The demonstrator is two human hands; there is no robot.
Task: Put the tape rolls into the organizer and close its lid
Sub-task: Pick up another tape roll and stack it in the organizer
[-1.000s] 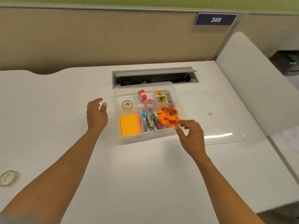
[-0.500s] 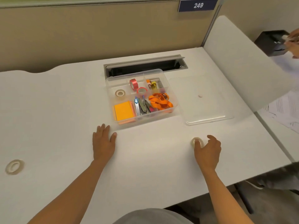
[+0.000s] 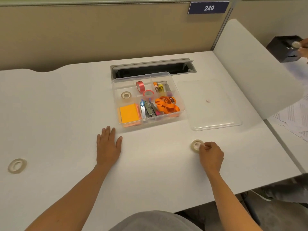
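Here the right hand (image 3: pixel 211 154) pinches a pale tape roll (image 3: pixel 197 145) at its right edge, the roll tilted up at the near right of the white desk (image 3: pixel 66 114). A second pale roll (image 3: pixel 17 165) lies flat far to the left, well apart from both hands. The left hand (image 3: pixel 108 145) rests palm down on the desk, fingers spread and holding nothing, just in front of the clear organizer (image 3: pixel 176 90). The organizer stands open; inside its back compartments sit another pale roll (image 3: pixel 126 95), a red roll (image 3: pixel 140 85) on edge and a reddish roll (image 3: pixel 147 93) lying flat, with orange sticky notes (image 3: pixel 128 113) at the front left. The clear lid (image 3: pixel 215 112) lies flat on the desk just right of the organizer
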